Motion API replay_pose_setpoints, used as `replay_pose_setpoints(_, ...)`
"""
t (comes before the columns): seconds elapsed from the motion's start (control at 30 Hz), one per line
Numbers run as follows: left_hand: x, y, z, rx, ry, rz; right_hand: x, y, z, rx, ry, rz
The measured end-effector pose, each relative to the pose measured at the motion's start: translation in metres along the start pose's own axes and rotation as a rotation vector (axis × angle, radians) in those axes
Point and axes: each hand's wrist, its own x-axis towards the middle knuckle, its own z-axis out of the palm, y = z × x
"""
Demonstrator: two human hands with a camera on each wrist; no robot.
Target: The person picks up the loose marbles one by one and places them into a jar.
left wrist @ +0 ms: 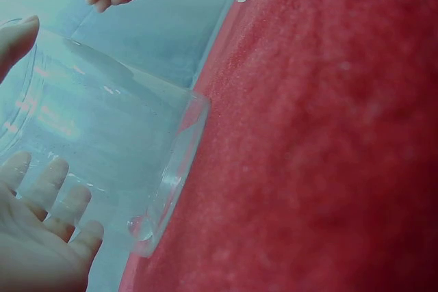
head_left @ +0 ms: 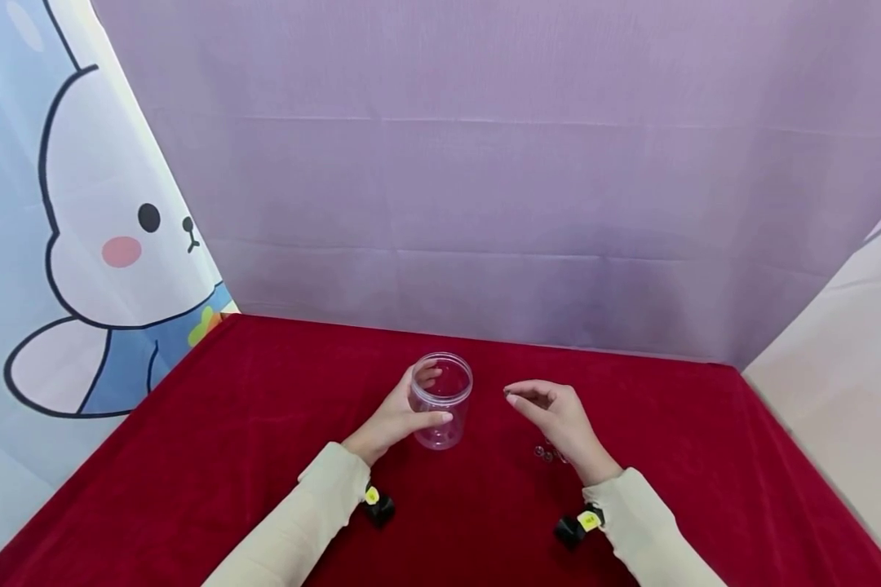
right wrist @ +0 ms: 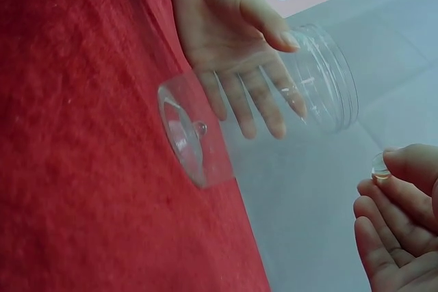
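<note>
- Marble (right wrist: 380, 167), one, clear with an amber tint: pinched between thumb and forefinger of your right hand (head_left: 561, 416), beside the jar and outside it.
- Jar (head_left: 446, 401), one, clear, lidless, mouth up: clasped by your left hand (head_left: 396, 420), thumb on the near side, fingers round the far side.
- Inner marble (left wrist: 140, 227), one: seemingly inside the jar, at its base.
- Loose marbles (head_left: 547, 456), several: on the red-covered counter (head_left: 191, 456), close to your right wrist.
- Handling, by judgement: the step looks like carrying the pinched marble to the jar. Bring it over the middle of the mouth, clear of the rim, and let go low so it does not bounce. Keep your left hand's clasp light but steady; smooth plastic could slip.
- Hard to make out: the loose marbles' number, your right wrist covering part of the group; whether the jar's base touches the counter; the inner marble in the head view.
</note>
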Motion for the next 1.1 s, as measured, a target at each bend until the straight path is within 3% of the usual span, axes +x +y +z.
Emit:
replay_pose_setpoints(0.3, 0.0, 0.0, 0.0, 0.006, 0.008, -0.009, 0.004, -0.009, 0.009, 0.025, 0.005, -0.026)
replay_pose_setpoints(0.53, 0.001, -0.001, 0.0, 0.007, 0.018, -0.004, 0.004, -0.031, 0.017, 0.032, 0.033, -0.052)
replay_pose_setpoints(0.8, 0.001, -0.002, 0.001, 0.007, 0.014, -0.001, 0.012, -0.016, 0.025, 0.048, 0.048, -0.057)
replay_pose_setpoints(1.1, 0.002, -0.002, 0.0, 0.004, 0.011, -0.011, 0.015, -0.018, 0.032, 0.104, 0.073, -0.075)
